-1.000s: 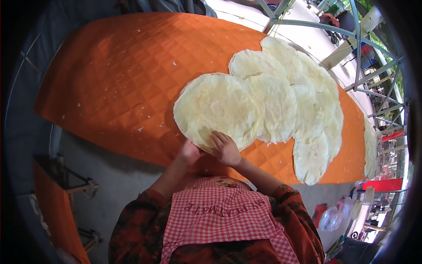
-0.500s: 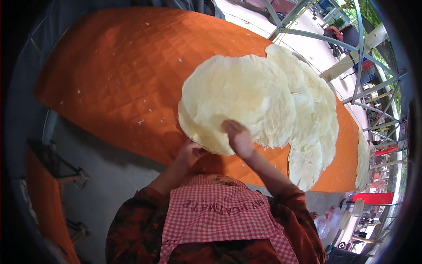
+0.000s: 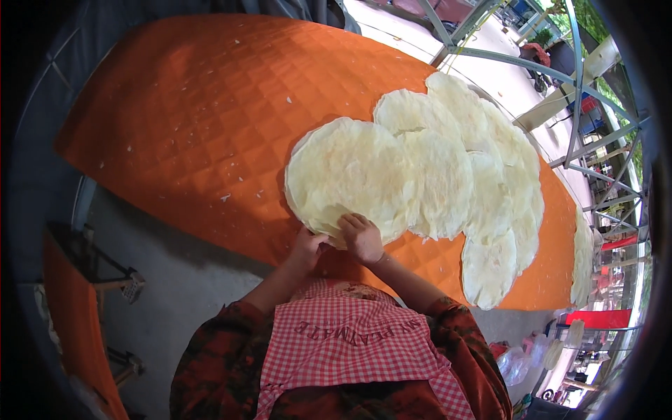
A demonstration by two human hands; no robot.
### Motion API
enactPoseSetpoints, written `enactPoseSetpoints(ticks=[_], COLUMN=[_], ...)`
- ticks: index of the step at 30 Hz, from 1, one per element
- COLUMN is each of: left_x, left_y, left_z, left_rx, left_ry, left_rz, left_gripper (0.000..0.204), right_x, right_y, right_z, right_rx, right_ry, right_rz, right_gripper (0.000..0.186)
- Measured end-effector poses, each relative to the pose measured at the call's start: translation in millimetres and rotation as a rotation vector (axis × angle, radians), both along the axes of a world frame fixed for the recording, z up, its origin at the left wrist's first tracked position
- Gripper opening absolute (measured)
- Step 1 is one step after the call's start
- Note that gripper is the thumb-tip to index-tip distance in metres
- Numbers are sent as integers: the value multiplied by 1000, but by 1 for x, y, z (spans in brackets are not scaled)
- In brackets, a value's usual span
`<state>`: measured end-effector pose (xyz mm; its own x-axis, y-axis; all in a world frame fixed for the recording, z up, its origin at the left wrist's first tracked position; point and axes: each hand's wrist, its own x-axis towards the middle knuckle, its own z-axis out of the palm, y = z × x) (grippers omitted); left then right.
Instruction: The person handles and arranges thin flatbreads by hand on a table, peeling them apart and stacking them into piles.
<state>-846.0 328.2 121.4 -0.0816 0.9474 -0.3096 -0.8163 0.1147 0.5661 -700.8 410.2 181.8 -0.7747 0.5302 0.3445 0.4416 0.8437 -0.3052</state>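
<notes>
Thin, pale round flatbread sheets (image 3: 435,175) lie overlapped in piles on an orange quilted surface (image 3: 210,105). My left hand (image 3: 308,246) has its fingers closed on the lower left edge of the nearest pile (image 3: 346,168), their tips partly hidden beneath it. Just to its right, my right hand (image 3: 360,238) rests on that pile's near edge with fingers bent together over the top sheet; its thumb is hard to make out. Another separate row of pale sheets (image 3: 581,259) shows at the far right.
A metal frame (image 3: 511,59) runs along the back and right. At the lower left stands a smaller orange-covered surface (image 3: 70,301). Plastic bags (image 3: 518,360) and a red sheet (image 3: 595,318) are at the lower right, a dark tarp (image 3: 280,10) behind.
Half a second ago a wide sheet was spread higher over the neighboring piles under my blurred right hand; now those piles show again, and that hand has come down to the near edge.
</notes>
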Motion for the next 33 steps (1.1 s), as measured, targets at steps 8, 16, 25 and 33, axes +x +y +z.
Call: enactPoseSetpoints(ticks=[8, 16, 25, 33], left_x=[3, 17, -3, -11], left_y=[0, 11, -8, -11], left_z=[-23, -29, 17, 28], left_rx=[-16, -170, -107, -115], left_ry=[78, 390, -357, -363], left_rz=[16, 129, 17, -54], left_gripper=[43, 51, 46, 52], right_x=[-8, 11, 3, 28], right_y=[-8, 89, 55, 17], right_z=[-10, 4, 139, -6], right_rx=[32, -92, 154, -89], right_ry=[-26, -221, 112, -97], right_rz=[8, -238, -41, -124], right_gripper=[44, 9, 28, 19])
